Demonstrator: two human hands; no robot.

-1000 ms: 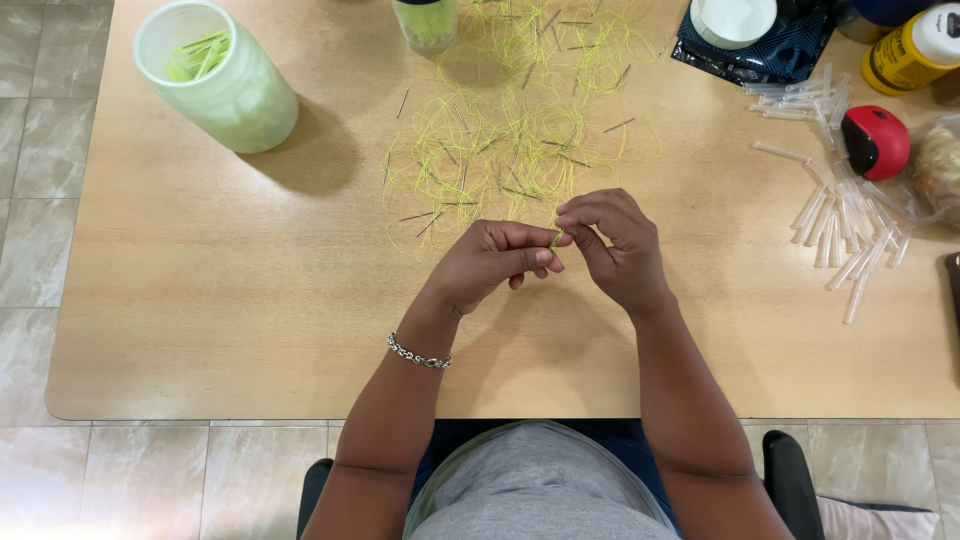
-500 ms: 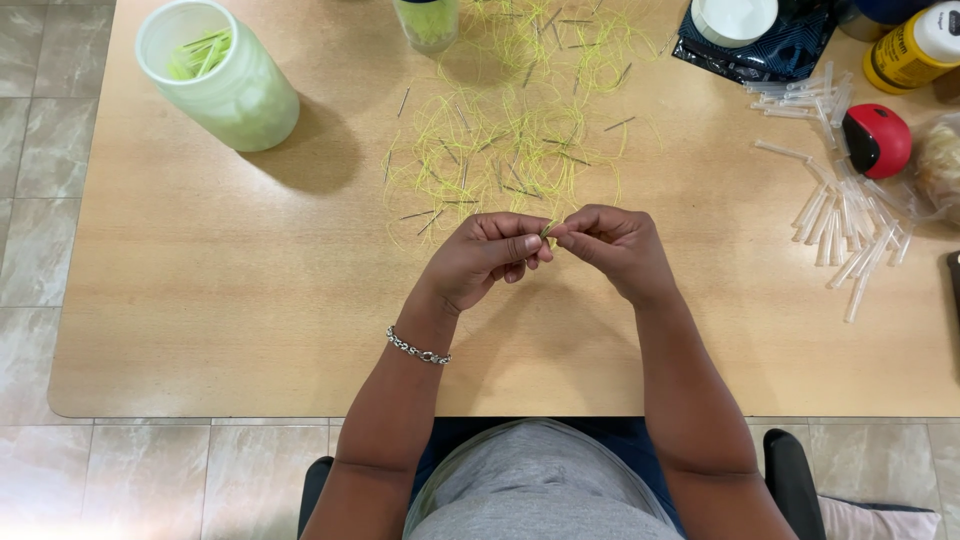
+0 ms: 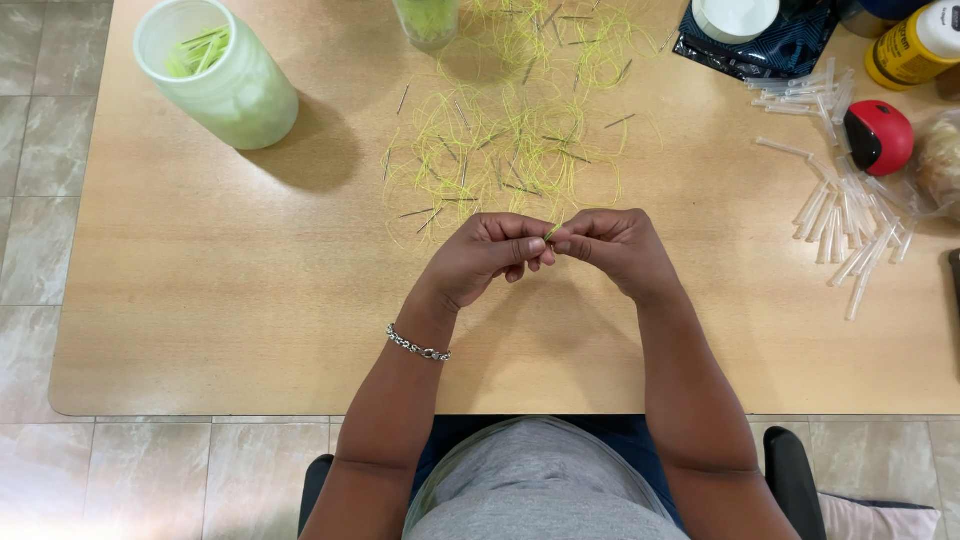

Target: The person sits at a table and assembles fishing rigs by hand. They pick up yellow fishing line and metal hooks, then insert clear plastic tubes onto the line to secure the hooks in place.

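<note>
- Head view: a seated person is pinching a short yellow-green thread piece (image 3: 553, 231) between both hands above a light wooden table (image 3: 200, 300). The left hand (image 3: 487, 258) and right hand (image 3: 612, 245) are meeting fingertip to fingertip, the fingers of each closed together on the piece.
- The piece is lying in the small gap where the two hands meet, slanting up and slightly to the right; only a sliver is showing, and both hands are equally near it.
- Just beyond the knuckles, a loose tangle of yellow-green thread with thin dark needles (image 3: 510, 130) is spreading across the tabletop.
- A frosted jar (image 3: 222, 80) holding green strips is standing well to the left; clear plastic tubes (image 3: 850, 215) are lying scattered to the right beside a red, rounded object (image 3: 878, 137).
</note>
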